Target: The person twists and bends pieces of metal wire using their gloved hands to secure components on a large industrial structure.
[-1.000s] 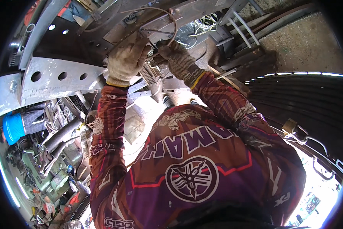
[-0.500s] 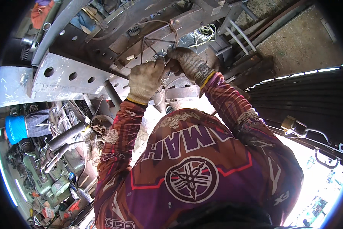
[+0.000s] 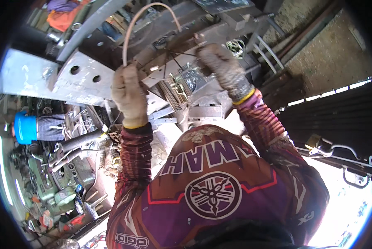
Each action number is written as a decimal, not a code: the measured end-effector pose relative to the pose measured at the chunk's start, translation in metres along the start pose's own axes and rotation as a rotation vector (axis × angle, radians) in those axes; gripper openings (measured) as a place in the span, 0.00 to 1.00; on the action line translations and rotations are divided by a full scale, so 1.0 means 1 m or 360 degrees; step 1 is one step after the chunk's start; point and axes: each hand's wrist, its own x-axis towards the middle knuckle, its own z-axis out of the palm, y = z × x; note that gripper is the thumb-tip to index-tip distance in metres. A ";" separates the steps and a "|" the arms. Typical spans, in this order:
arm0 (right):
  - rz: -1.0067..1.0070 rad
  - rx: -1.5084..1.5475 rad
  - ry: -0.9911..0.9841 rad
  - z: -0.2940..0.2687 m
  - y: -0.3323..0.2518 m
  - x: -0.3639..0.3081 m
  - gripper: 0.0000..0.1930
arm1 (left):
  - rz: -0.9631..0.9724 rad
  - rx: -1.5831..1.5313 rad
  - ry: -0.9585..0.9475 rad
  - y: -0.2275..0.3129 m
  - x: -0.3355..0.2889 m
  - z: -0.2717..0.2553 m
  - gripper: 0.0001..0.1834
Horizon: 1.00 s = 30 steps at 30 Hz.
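My left hand (image 3: pixel 130 95), in a soiled knit work glove, is closed around one end of a thin brownish tube or cable (image 3: pixel 128 35). The tube rises from the fist and arcs over to the right, its far end above the steel beams. To the right, my gloved right hand (image 3: pixel 223 68) has its fingers curled. A small metallic tip (image 3: pixel 199 39) pokes out past them; blur hides what it belongs to. Between the hands, below them, lie a bundle of thin rods (image 3: pixel 176 93) and some thin dark bars (image 3: pixel 175 58).
A steel plate with round holes (image 3: pixel 84 76) spans the left. A coil of pale wire (image 3: pixel 235 47) lies beyond my right hand, near a ladder-like metal piece (image 3: pixel 269 52). A dark corrugated shutter (image 3: pixel 335 124) stands right. At far left are a person in blue (image 3: pixel 25 128) and a green machine (image 3: pixel 41 178).
My hands were together at the middle and are now apart. The left has moved left with the tube, which now arcs higher; the right has shifted right and slightly away from me.
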 end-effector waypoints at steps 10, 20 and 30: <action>-0.0290 0.0382 -0.0380 -0.041 -0.041 0.004 0.20 | -0.0531 -0.0924 -0.0270 0.041 -0.018 -0.041 0.19; 0.0151 0.0896 -0.0464 -0.044 -0.015 -0.026 0.12 | -0.0691 -0.1091 -0.0113 0.058 -0.076 -0.053 0.45; 0.0026 0.0641 -0.0810 -0.048 0.015 -0.033 0.18 | -0.0501 -0.0618 -0.0080 0.075 -0.099 -0.067 0.22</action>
